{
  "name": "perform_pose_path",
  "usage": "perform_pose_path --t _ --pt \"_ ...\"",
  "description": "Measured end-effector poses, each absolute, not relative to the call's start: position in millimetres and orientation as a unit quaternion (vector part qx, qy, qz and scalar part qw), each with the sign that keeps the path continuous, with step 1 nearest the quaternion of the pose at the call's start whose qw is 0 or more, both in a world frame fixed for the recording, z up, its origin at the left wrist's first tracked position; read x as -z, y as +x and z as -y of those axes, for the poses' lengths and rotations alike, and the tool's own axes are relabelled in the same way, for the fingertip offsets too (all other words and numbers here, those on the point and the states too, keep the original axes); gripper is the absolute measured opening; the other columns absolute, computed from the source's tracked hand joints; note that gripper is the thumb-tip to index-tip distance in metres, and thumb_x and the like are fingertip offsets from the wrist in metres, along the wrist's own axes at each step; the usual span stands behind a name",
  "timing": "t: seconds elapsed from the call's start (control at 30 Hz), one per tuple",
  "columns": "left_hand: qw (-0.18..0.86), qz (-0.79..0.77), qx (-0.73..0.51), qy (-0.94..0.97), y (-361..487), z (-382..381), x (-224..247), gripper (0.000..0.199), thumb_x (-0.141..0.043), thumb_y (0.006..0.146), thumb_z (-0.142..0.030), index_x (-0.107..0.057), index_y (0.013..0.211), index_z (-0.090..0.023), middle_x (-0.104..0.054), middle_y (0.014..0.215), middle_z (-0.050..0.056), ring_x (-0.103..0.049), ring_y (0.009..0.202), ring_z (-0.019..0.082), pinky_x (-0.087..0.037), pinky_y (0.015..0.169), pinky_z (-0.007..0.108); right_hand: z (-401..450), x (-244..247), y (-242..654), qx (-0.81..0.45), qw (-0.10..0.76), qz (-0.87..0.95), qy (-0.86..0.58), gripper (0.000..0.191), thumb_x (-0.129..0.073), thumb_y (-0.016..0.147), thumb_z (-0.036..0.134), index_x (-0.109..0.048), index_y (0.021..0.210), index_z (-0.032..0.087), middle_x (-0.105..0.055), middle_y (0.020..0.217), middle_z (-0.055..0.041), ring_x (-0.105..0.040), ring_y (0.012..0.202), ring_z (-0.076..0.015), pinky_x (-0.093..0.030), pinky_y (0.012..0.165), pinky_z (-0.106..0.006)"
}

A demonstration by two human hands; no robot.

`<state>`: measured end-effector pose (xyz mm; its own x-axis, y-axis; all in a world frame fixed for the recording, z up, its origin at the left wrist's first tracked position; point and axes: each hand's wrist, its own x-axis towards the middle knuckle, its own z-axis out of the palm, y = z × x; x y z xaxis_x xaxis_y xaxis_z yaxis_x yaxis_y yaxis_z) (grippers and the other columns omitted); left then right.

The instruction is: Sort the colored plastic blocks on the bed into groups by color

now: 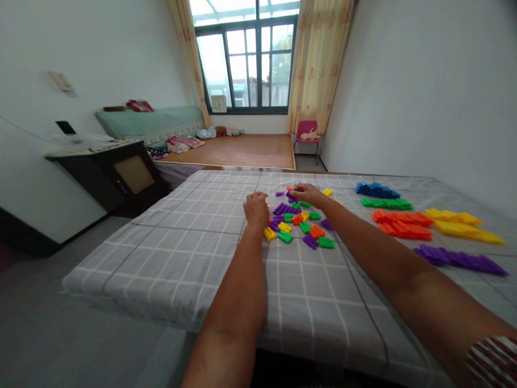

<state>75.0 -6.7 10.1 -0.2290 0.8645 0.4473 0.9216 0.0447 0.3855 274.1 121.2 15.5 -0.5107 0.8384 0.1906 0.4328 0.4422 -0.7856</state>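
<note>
A loose heap of plastic clothespins in purple, green, orange and yellow lies on the checked cloth between and below my two hands. My left hand hovers at the heap's left edge, its fingers bent and loosely apart. Bits of orange show by its fingertips, and I see nothing held. At the far side of the heap my right hand pinches with thumb and fingers at a purple clothespin; the fingers partly cover it. Under my right forearm another purple clothespin is partly visible.
To the right lie rows sorted by colour: blue clothespins, green clothespins, orange clothespins, yellow clothespins and purple clothespins. The grey checked cloth covers the table. Behind it stands a bed.
</note>
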Motion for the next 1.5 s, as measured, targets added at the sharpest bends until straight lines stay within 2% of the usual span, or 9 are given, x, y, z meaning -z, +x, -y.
perform_pose_path --t 0.23,0.37,0.5,0.7,0.83,0.93,1.07,1.33,1.5 --pt "-0.035 0.694 0.192 -0.693 100.6 -4.6 -1.2 0.025 -0.054 0.090 -0.033 -0.070 0.108 -0.027 -0.071 0.107 0.009 -0.060 0.109 0.025 -0.043 0.096 0.037 -95.6 -18.6 308.7 -0.355 0.245 0.814 -0.388 0.031 -0.064 0.079 0.039 -0.070 0.095 0.014 -0.071 0.079 -0.0044 -0.064 0.072 -0.0171 -0.051 0.063 -0.026" --pt "-0.074 0.670 0.248 -0.696 96.8 -8.4 4.6 0.038 -0.060 0.084 -0.020 -0.064 0.122 -0.027 -0.064 0.118 0.008 -0.061 0.109 0.021 -0.045 0.096 0.032 -88.7 -31.5 302.4 -0.180 0.191 0.877 -0.403 0.023 -0.062 0.082 0.028 -0.073 0.098 0.016 -0.074 0.097 -0.0071 -0.067 0.087 -0.0201 -0.050 0.077 -0.028" --pt "-0.104 0.634 0.298 -0.706 93.5 -7.9 6.2 0.046 -0.055 0.080 -0.002 -0.064 0.120 -0.023 -0.061 0.119 0.007 -0.061 0.108 0.016 -0.046 0.097 0.027 -83.0 -36.5 281.5 -0.121 0.129 0.921 -0.346 0.041 -0.067 0.078 0.020 -0.068 0.118 0.020 -0.071 0.115 -0.0079 -0.065 0.102 -0.0213 -0.049 0.087 -0.029" --pt "-0.095 0.647 0.353 -0.669 88.8 -5.0 4.4 0.043 -0.052 0.082 -0.004 -0.065 0.119 -0.021 -0.062 0.116 0.007 -0.060 0.112 0.018 -0.045 0.102 0.032 -89.1 -39.6 266.6 -0.108 -0.004 0.947 -0.302 0.037 -0.072 0.068 0.013 -0.074 0.104 0.022 -0.075 0.100 -0.0055 -0.067 0.089 -0.0211 -0.049 0.077 -0.026" --pt "-0.067 0.664 0.356 -0.654 90.0 -3.5 -0.3 0.034 -0.054 0.086 -0.013 -0.067 0.116 -0.021 -0.064 0.120 0.009 -0.056 0.118 0.022 -0.041 0.106 0.037 -96.6 -42.1 276.7 -0.209 0.111 0.913 -0.332 0.023 -0.072 0.071 0.023 -0.075 0.092 0.017 -0.074 0.087 -0.0037 -0.065 0.078 -0.0174 -0.048 0.070 -0.025" --pt "-0.071 0.640 0.369 -0.670 96.3 -2.8 -4.7 0.031 -0.050 0.090 -0.017 -0.068 0.115 -0.021 -0.067 0.119 0.008 -0.058 0.115 0.020 -0.042 0.105 0.035 -91.6 -39.4 285.9 -0.356 0.201 0.844 -0.347 0.031 -0.070 0.074 0.036 -0.072 0.095 0.014 -0.072 0.085 -0.0058 -0.064 0.074 -0.0168 -0.049 0.066 -0.026" --pt "-0.070 0.620 0.330 -0.708 104.8 -0.2 -6.6 0.032 -0.047 0.092 -0.019 -0.068 0.117 -0.022 -0.069 0.116 0.007 -0.060 0.111 0.020 -0.044 0.101 0.032 -74.6 -36.0 295.3 -0.458 0.230 0.794 -0.328 0.042 -0.071 0.073 0.045 -0.069 0.101 0.014 -0.071 0.091 -0.0067 -0.063 0.076 -0.0159 -0.050 0.066 -0.025" --pt "-0.041 0.645 0.260 -0.717 106.0 1.4 -4.1 0.033 -0.047 0.091 -0.021 -0.068 0.117 -0.022 -0.068 0.119 0.009 -0.058 0.114 0.022 -0.042 0.102 0.035 -71.8 -41.5 338.3 -0.297 0.199 0.841 -0.405 0.031 -0.060 0.082 0.038 -0.070 0.099 0.014 -0.067 0.072 -0.0018 -0.059 0.064 -0.0135 -0.044 0.058 -0.023" --pt "-0.033 0.587 0.219 -0.779 129.9 5.8 -4.7 0.034 -0.046 0.094 -0.030 -0.065 0.122 -0.025 -0.068 0.120 0.007 -0.057 0.117 0.022 -0.042 0.102 0.034 -64.7 -39.2 339.7 -0.156 0.130 0.887 -0.415 0.022 -0.057 0.086 0.027 -0.071 0.097 0.015 -0.072 0.085 -0.0042 -0.063 0.075 -0.0152 -0.044 0.064 -0.022"
